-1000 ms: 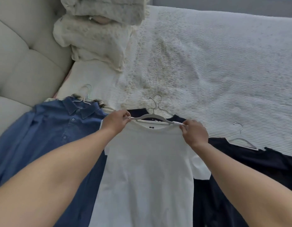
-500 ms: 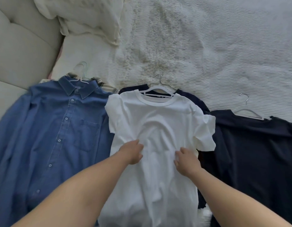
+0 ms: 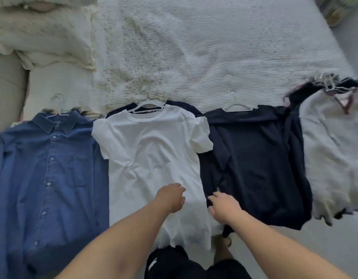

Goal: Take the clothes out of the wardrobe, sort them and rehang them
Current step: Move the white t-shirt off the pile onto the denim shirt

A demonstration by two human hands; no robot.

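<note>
Four garments lie side by side on the bed (image 3: 214, 57), each on a hanger: blue shirt (image 3: 47, 174), white T-shirt (image 3: 152, 158), navy top (image 3: 258, 158), grey garment (image 3: 333, 150). Left hand (image 3: 170, 197) rests on the white T-shirt's lower half, fingers loosely bent, holding nothing. Right hand (image 3: 224, 206) lies at the navy top's lower edge; whether its grip has hold of the cloth cannot be told.
</note>
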